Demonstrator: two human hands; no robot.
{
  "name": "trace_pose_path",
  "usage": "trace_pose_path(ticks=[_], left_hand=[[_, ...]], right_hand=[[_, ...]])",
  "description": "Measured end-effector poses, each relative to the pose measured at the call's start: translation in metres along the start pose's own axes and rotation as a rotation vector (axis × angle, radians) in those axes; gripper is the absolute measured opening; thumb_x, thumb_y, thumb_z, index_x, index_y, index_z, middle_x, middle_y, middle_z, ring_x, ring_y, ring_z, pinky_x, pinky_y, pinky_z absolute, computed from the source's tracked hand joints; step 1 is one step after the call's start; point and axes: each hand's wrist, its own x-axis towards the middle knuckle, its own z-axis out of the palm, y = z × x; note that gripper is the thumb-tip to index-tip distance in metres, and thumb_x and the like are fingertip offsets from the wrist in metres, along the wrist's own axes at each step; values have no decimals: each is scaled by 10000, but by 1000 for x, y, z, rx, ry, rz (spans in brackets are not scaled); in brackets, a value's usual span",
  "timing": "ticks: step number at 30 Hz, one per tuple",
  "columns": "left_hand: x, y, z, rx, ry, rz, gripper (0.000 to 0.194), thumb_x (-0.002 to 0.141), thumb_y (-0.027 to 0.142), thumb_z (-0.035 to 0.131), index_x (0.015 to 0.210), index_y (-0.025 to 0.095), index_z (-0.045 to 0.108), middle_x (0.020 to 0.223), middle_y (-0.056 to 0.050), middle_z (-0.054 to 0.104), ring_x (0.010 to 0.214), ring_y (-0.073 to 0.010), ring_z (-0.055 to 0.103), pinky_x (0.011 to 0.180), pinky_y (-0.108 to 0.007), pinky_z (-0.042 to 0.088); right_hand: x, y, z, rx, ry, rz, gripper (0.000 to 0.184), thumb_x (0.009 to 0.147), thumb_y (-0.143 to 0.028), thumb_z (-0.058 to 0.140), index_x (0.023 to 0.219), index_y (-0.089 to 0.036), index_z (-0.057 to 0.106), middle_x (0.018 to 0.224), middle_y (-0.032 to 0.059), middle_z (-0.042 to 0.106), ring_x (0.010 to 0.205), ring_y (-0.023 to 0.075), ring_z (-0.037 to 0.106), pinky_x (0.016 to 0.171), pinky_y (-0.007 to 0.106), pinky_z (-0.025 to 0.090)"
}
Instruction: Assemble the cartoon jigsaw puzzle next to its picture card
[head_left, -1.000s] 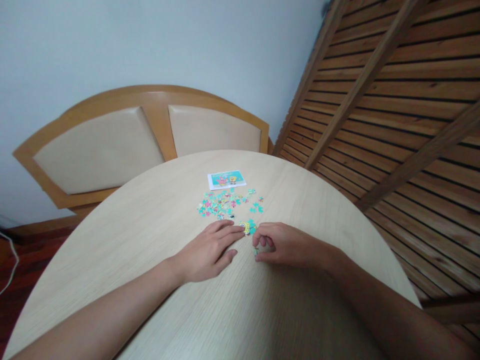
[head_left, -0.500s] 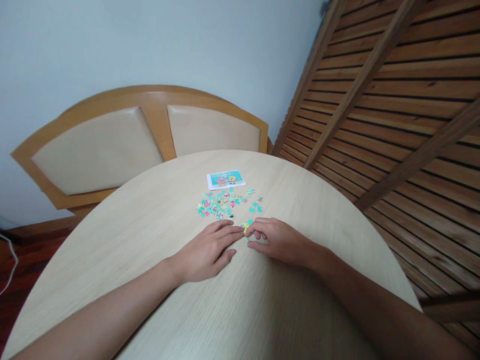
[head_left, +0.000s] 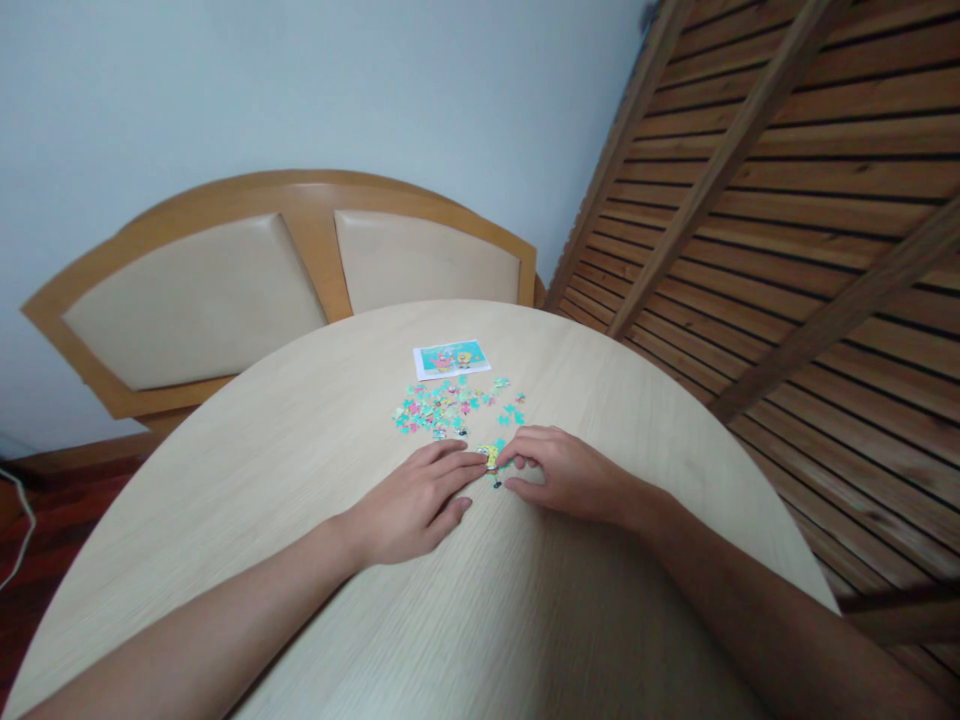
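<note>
A few joined jigsaw pieces [head_left: 491, 452], mostly yellow with some green, lie on the table between my hands. My left hand [head_left: 424, 500] rests flat with its fingers stretched out, its fingertips touching the left side of these pieces. My right hand [head_left: 559, 472] is on their right, fingers bent and thumb apart from them; its index fingertip is at the right edge of the yellow part. A small dark-marked piece [head_left: 496, 482] shows just below, left of the right thumb. Nothing is visible between the right thumb and fingers.
Beyond my hands lies a loose heap of jigsaw pieces [head_left: 431, 408], turquoise, pink and yellow. Behind it is a picture sheet [head_left: 452, 358] with cartoon figures. The round wooden table [head_left: 337, 390] has a padded headboard [head_left: 315, 190] behind it and a slatted wooden panel [head_left: 750, 200] at right.
My right hand has shifted slightly right and up, its thumb moving away from the pieces, so more of the dark-marked piece shows. My left hand has stayed in place.
</note>
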Motion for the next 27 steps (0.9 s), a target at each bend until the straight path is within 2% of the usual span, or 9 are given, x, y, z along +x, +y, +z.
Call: trace_pose_path(ticks=[3,7,11,16,22,27], left_hand=[[0,1,1,31,40,-35,463,973,197,512,1437,191,518,1452,-83,577,1374,-280,458,1185,-504,377],[0,-4,3,117,165,-214,396,971,242,512,1346,142,592,1393,-124,616,1310,-291,524,1145,-516,415],[-2,-10,6,185,166,-286,483,975,304,526,1415,106,547,1468,-134,571,1396,-334,450,1184,-549,363],[-3,-10,5,173,109,-235,459,983,314,532,1405,137,567,1472,-98,578,1420,-339,418,1207,-566,323],[0,-7,1,82,109,-84,389,980,250,520,1357,185,587,1358,-92,645,1367,-304,470,1163,-522,396],[0,-6,-1,30,88,34,295,1012,219,483,1264,188,634,1271,-86,685,1303,-279,522,1135,-500,423]], right_hand=[[0,2,1,-20,27,-31,226,860,-190,686,1084,-207,715,1049,61,724,1025,237,644,956,391,478],[0,4,4,-23,12,-67,303,871,-200,674,1172,-216,714,1205,77,699,1133,251,622,1036,431,454],[0,5,4,-15,-6,-75,284,907,-208,646,1180,-228,725,1233,75,699,1151,247,624,1056,436,447],[0,6,4,-30,5,-66,242,927,-198,625,1139,-223,739,1196,78,714,1136,247,631,1042,438,453],[-1,12,2,-51,42,-49,143,943,-280,652,1023,-222,755,1136,70,726,1090,238,639,1006,428,470],[-2,12,-1,-58,43,-29,161,920,-319,690,1031,-225,756,1120,72,725,1083,245,639,1003,434,477]])
